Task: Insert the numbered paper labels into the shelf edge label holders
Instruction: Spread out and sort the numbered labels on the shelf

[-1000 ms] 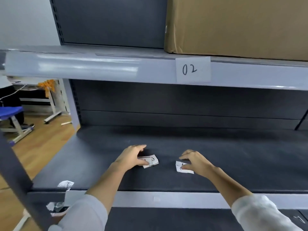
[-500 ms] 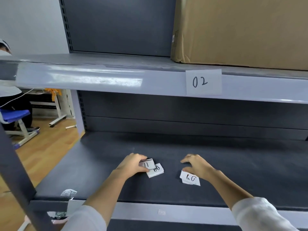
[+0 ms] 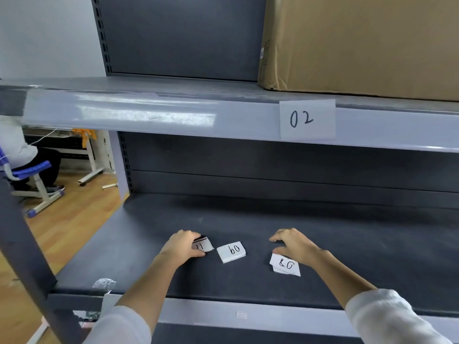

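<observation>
Paper labels: thin, light, floppy, prob. slick on the metal shelf (image 3: 154, 239), so pinch by an edge, don't crease. Left hand (image 3: 182, 247) curls on the stack marked 11 (image 3: 202, 245). Right hand (image 3: 293, 244), fingers loosely bent, rests at the stack marked 80 (image 3: 285, 265); grip unclear. Stack marked 60 (image 3: 232, 252) lies free btwn them. Label 02 (image 3: 307, 119) already sits in the upper holder strip (image 3: 124, 112); cardboard box (image 3: 360, 45) above, clear of it.

Three label stacks (image 3: 231, 252) on lower shelf (image 3: 347, 244); box (image 3: 360, 43) above.
</observation>
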The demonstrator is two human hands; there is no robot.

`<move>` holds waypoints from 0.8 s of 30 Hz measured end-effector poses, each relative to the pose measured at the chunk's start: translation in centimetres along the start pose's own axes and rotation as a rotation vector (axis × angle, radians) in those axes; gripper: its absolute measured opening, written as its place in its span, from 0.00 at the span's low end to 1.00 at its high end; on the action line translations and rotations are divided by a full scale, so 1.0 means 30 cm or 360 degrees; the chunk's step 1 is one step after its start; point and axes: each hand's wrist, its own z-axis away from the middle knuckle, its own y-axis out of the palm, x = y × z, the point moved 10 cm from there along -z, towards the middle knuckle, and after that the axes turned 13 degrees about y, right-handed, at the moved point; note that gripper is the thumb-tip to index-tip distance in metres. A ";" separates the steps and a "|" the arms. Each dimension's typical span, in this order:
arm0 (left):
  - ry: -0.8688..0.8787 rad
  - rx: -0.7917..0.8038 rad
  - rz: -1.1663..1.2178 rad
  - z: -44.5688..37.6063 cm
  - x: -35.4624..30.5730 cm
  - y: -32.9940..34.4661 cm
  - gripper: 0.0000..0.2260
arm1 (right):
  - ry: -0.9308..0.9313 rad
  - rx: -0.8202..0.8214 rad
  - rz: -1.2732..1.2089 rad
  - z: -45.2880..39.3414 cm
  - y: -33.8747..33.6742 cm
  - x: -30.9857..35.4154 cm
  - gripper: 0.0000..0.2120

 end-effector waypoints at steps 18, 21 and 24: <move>0.0289 0.0014 0.0047 -0.053 -0.237 0.093 0.20 | 0.0031 0.0116 0.0088 0.078 0.053 -0.071 0.12; 0.0292 -0.0013 0.0066 -0.046 -0.244 0.080 0.19 | 0.0049 0.0112 0.0081 0.080 0.060 -0.070 0.14; 0.0299 -0.0020 0.0066 -0.044 -0.245 0.076 0.19 | 0.0058 0.0109 0.0059 0.081 0.063 -0.070 0.14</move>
